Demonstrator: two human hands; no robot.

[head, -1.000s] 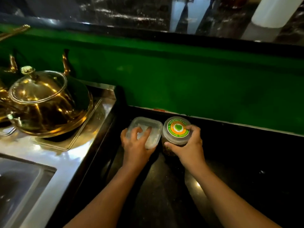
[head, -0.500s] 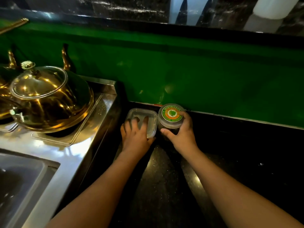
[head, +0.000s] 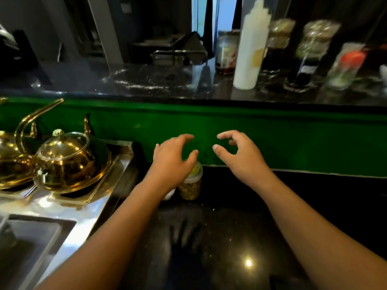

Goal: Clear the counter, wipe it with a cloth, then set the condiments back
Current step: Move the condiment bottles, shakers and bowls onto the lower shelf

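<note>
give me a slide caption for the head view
Both hands, left and right, hover open above a lidded jar on the dark counter.

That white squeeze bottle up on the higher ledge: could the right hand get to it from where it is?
Probably yes. The right hand is open and empty, below the white squeeze bottle, with nothing between them; jars stand close beside it.

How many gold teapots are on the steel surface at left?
2. One full teapot sits beside the black counter; a second teapot, cut off by the frame's left edge, sits behind it. More may lie out of view.
</note>
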